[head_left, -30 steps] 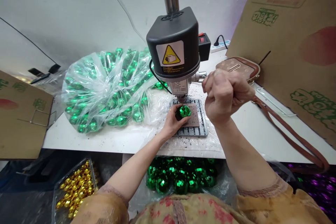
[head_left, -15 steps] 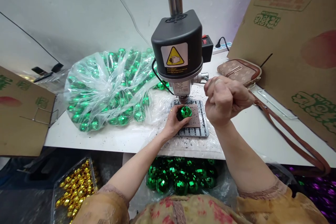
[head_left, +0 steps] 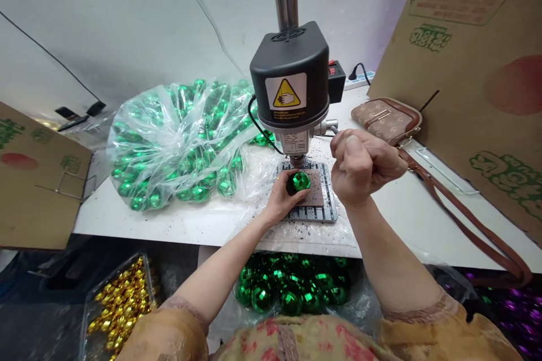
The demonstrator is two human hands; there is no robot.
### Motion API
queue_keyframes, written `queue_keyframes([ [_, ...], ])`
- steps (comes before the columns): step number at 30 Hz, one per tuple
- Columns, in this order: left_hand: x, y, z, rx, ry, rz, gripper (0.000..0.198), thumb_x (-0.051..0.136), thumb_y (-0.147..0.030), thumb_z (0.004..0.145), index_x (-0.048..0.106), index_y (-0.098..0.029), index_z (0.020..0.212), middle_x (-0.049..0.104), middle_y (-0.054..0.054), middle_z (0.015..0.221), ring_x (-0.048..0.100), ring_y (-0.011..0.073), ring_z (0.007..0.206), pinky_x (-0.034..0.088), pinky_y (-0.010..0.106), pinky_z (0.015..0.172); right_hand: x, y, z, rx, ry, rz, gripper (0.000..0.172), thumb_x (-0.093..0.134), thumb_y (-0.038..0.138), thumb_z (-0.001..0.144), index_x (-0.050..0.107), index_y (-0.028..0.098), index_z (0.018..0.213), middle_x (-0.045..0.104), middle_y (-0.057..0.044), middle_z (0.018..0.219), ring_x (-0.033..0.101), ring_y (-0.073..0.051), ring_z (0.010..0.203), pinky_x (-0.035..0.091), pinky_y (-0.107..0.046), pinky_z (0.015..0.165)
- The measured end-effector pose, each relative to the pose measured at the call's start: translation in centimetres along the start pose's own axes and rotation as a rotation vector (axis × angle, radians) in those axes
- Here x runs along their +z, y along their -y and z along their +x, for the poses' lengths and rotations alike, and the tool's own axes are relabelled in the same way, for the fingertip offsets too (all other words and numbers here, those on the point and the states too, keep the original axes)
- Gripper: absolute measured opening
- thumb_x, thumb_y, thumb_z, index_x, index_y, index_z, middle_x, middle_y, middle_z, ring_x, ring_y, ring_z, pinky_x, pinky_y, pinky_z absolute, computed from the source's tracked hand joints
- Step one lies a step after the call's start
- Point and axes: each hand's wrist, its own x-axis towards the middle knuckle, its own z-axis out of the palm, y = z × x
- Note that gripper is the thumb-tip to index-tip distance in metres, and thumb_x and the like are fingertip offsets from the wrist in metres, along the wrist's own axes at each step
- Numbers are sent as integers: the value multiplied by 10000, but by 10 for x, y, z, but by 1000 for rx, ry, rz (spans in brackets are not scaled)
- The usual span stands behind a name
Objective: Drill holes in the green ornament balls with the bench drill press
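Note:
Beneath the chuck of a black benchtop drill press [head_left: 290, 76], my left hand [head_left: 282, 197] grips a shiny green faceted ball [head_left: 301, 181]. The ball rests on a brown square board [head_left: 314, 194] over the slotted metal base [head_left: 330, 211]. On the right side of the machine, my right hand [head_left: 359, 163] is closed in a fist around the drill press's feed lever [head_left: 332, 129]; most of the lever is hidden by the fingers. Dark shavings are scattered on and around the base.
A clear plastic bag of green balls [head_left: 178, 141] lies left of the machine. More green balls [head_left: 292, 287] sit in plastic below the table edge. Gold balls [head_left: 122, 304] fill a clear tray at lower left. A brown handbag [head_left: 383, 118] and cardboard box [head_left: 478, 67] stand right.
The view has shifted slightly, so the machine appears a little further right and lower. Both hands keep their grips, with the green ball still under the chuck.

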Motion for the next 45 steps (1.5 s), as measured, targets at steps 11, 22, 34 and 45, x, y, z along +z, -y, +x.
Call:
queue_keyframes([
  [11,1,-1,-2,7,-14,-20,504,834,-352,805,589,-208,1222,674,102,1208,647,281,1133,513,470,1019,-10,2,-8,-34,91,13,473,575,155,879,215,188,574,271,63,500,280,-51,429,299,-280,445],
  [22,-2,-19,-16,-54,-175,115,446,826,-369,793,601,-217,1146,689,75,1098,668,256,1031,540,413,913,26,8,47,317,-9,12,511,721,415,878,350,252,566,309,74,451,239,-83,376,194,-329,378],
  [34,31,-42,-135,673,670,444,524,661,-599,917,606,-224,1279,698,163,1186,664,240,881,521,352,759,30,4,53,265,11,14,559,657,627,835,297,262,611,289,91,469,250,-60,378,244,-289,371],
  [45,-106,20,-1,149,-30,626,256,522,-80,866,645,-227,1035,706,95,1028,652,281,1019,515,434,932,24,0,48,250,17,-33,526,647,509,915,315,247,603,288,76,479,261,-58,388,234,-292,391],
])
